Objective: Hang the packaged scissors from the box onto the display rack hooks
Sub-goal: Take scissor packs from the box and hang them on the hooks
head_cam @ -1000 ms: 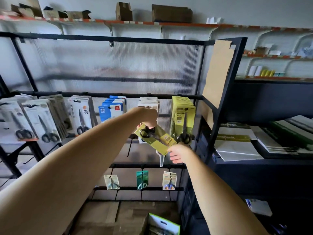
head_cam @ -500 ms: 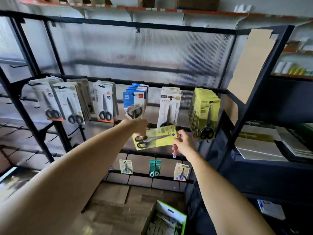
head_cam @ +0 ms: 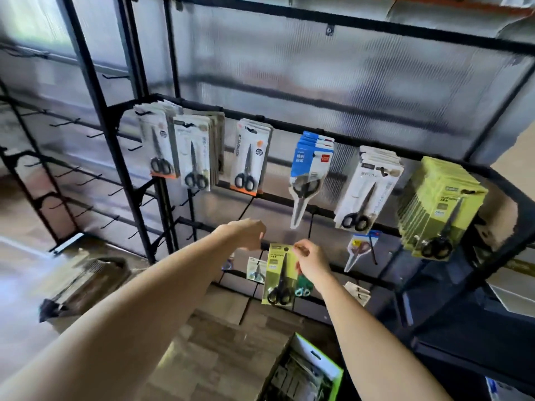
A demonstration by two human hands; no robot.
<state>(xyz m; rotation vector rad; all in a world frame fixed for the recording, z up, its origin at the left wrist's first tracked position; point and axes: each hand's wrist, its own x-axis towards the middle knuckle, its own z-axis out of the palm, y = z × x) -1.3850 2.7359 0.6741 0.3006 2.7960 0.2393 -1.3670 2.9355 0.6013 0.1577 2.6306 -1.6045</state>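
yellow-green scissors pack (head_cam: 280, 273) light, stiff card | right hand (head_cam: 311, 260) pinches top corner | left hand (head_cam: 246, 233) curled at hook, contents unclear | hold near hang-hole

Bare black hooks (head_cam: 115, 191) stick out of the left rack section with open air between them. On the middle section's top rail (head_cam: 289, 125), six packed bunches of scissors hang side by side, narrow gaps between. Below, a yellow-green scissors pack (head_cam: 279, 274) dangles in front of small packs (head_cam: 256, 270) on a lower rail. An open box (head_cam: 307, 374) sits on the floor beneath the arms.
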